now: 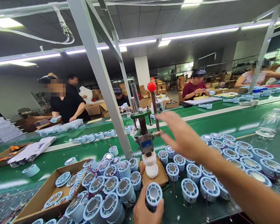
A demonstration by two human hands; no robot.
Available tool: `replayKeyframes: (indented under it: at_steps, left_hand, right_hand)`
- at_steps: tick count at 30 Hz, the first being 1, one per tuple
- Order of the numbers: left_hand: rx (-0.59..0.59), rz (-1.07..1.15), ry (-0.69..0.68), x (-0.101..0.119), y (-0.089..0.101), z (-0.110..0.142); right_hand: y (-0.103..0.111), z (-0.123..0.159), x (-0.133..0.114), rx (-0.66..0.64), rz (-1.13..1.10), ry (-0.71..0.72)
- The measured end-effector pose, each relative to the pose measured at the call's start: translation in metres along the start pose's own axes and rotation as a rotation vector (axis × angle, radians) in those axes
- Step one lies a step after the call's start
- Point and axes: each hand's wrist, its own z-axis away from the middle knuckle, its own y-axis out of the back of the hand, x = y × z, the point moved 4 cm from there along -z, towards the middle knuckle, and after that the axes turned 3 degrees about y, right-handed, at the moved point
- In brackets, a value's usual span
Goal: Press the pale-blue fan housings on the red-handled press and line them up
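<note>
My left hand is at the bottom edge, closed around one round light-blue part with a grilled face. It holds the part just in front of a small hand press that stands on a wooden block, with a white die under its ram. My right hand reaches in from the right with its fingers spread and nothing in it. It hovers close to the press lever, just below the lever's red knob, without touching it.
Several more blue round parts lie left and right of the press, and a cardboard box holds others. A slanted metal post rises beside the press. Other people work across the green conveyor. A clear bottle stands at right.
</note>
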Motion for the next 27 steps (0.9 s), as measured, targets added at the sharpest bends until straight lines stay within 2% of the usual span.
replayKeyframes:
  at_steps: [2, 4, 6, 8, 11, 17, 21, 24, 27]
  left_hand:
    - [-0.017, 0.055, 0.056, 0.025, 0.009, -0.022]
    - [-0.002, 0.123, 0.107, 0.04, 0.011, -0.042]
    - [0.037, 0.187, 0.105, 0.046, 0.006, -0.06]
    - [0.024, 0.252, 0.061, 0.045, -0.006, -0.075]
    - [-0.062, 0.347, 0.007, 0.039, -0.024, -0.088]
    - [-0.128, 0.425, 0.005, 0.029, -0.035, -0.085]
    - [-0.102, 0.431, 0.006, 0.024, -0.037, -0.077]
    - [-0.085, 0.432, 0.009, 0.021, -0.039, -0.074]
    - [-0.073, 0.433, 0.007, 0.021, -0.041, -0.073]
  right_hand:
    - [0.023, -0.077, 0.015, 0.158, -0.028, 0.005]
    - [0.022, -0.133, 0.033, 0.198, -0.119, -0.073]
    - [0.006, -0.164, 0.049, 0.183, -0.201, -0.141]
    - [-0.01, -0.176, 0.058, 0.177, -0.238, -0.154]
    - [-0.023, -0.173, 0.064, 0.197, -0.285, -0.157]
    - [-0.017, -0.162, 0.057, 0.208, -0.32, -0.184]
    - [-0.021, -0.146, 0.039, 0.189, -0.36, -0.054]
    - [-0.023, -0.111, 0.024, 0.231, -0.34, 0.032]
    - [-0.011, -0.049, 0.009, 0.291, -0.286, 0.062]
